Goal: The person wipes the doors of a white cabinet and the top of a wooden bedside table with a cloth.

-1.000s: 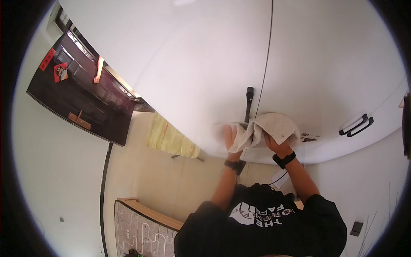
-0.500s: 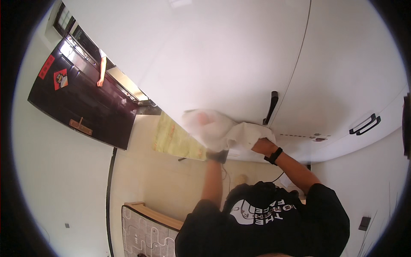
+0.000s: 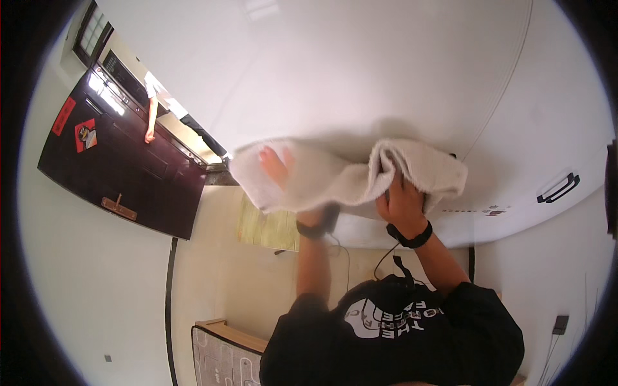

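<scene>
A pale, fluffy towel (image 3: 347, 183) is stretched between my hands, bunched in the middle and lying along the lower part of a white cabinet front (image 3: 360, 77). My right hand (image 3: 404, 204) is closed round a fold near the towel's right end. Blurred by motion, my left hand (image 3: 275, 168) holds the left end; its fingertips show on the cloth, while the towel hides most of the palm. A dark band (image 3: 418, 237) circles my right wrist and another (image 3: 317, 226) my left.
Black handles (image 3: 559, 188) stick out from the cabinet at right. A dark door (image 3: 129, 154) stands at left, with another person's arm (image 3: 152, 122) beyond it. Below lie a yellowish mat (image 3: 264, 222), a thin cable (image 3: 347, 264) and a grey patterned cushion (image 3: 225, 357).
The towel has spread wider, its left end moving left and up. My right hand has shifted slightly, and the towel now covers most of the nearer black handle.
</scene>
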